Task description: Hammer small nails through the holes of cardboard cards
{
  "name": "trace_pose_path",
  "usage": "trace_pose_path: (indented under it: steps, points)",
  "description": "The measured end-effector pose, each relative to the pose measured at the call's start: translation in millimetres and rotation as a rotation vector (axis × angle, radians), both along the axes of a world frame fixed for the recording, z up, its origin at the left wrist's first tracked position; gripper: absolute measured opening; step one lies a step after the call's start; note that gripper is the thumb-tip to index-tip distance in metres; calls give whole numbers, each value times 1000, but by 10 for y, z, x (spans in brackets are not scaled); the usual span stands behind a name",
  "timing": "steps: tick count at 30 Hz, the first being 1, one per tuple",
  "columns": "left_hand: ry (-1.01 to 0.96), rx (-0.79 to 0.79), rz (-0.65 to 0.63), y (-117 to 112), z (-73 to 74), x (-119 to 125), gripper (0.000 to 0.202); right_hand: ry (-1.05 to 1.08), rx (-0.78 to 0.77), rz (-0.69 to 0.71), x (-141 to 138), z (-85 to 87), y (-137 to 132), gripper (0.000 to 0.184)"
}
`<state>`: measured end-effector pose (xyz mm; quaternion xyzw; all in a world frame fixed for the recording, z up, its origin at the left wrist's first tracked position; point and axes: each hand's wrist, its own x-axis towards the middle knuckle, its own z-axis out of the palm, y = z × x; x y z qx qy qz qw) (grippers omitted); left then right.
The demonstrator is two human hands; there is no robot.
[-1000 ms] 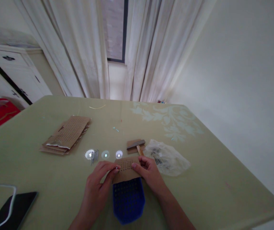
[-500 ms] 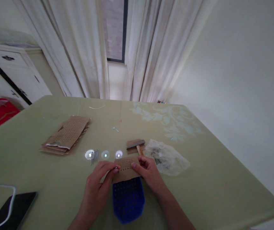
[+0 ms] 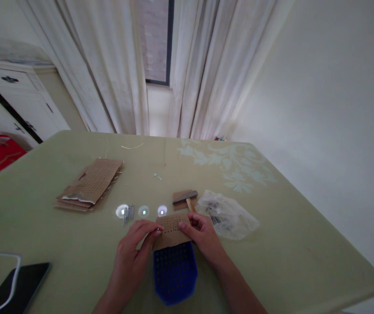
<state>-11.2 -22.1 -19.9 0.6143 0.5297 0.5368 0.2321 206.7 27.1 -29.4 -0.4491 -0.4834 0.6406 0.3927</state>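
while the right hand (image 3: pixel 203 235) grips the right side of a perforated card (image 3: pixel 174 239) between thumb and fingers, the left hand (image 3: pixel 132 250) has thumb and forefinger closed on a small shiny thing (image 3: pixel 158 229), perhaps a nail, at the card's left side; whether it goes into the cardboard, i cannot tell. the card is held between the two hands, its near edge overlapping the far rim of a blue basket (image 3: pixel 175 279) in view.

judging by the rows of holes across its upper and middle part, much of the card looks finished; the band along its near edge is plain, and fingertips cover part of the left end, so what is left there is unclear. a stack of pierced cardboard (image 3: pixel 98 179) lies well apart, to the left.

loose nails (image 3: pixel 128 213) lie beyond the left hand. room seems tightest past the right hand, where a hammer (image 3: pixel 185 197) points its handle at the fingers and a see-through bag (image 3: pixel 236 222) lies near. the widest stretch of worktop (image 3: pixel 288 244) runs from the right forearm to the right edge.
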Motion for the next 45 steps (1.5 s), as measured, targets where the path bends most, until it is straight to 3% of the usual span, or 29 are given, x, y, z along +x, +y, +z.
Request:
trace_pose_path:
  steps: [14,17,20,25,33,38,41,43,45]
  points:
    - [19,-4,24,-10,-51,8,25,-42,20,7,-11,-7,-4,47]
    - [51,32,5,-14,-47,1,20,-208,128,-13,9,-9,14,54]
    - [102,88,-3,-22,-46,-4,17,-426,252,-120,101,-5,66,60]
    - [142,162,-23,-30,-37,8,16,-704,326,-273,258,-38,144,33]
    - [55,129,-20,3,-57,69,17,-972,351,-127,166,-89,190,22]
    - [21,121,-14,16,-131,86,18,-922,362,-36,321,248,204,12]
    - [15,119,-19,28,-158,98,18,-822,343,38,459,613,69,20]
    - [15,128,-25,36,-165,107,18,-635,290,138,499,858,-96,29]
    - [15,132,-22,38,-168,115,18,-636,256,206,487,1054,-284,37]
